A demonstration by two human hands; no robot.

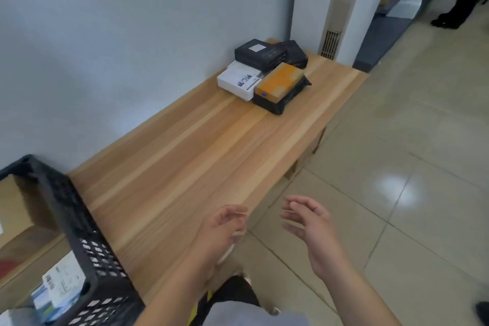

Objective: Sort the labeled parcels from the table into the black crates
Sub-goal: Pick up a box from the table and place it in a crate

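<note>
My left hand (pixel 225 227) and right hand (pixel 309 222) hang loose and hold nothing, some parcels already lie in the black crate (pixel 87 241) at lower left, and a pile of parcels (pixel 267 74) waits on the table (pixel 185 156) near the top middle.

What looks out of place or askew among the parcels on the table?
Nothing is spilled or visibly damaged. The parcels form an untidy pile at the far end of the table: the orange box lies on a crumpled black bag. Both hands, left and right, are empty.
</note>
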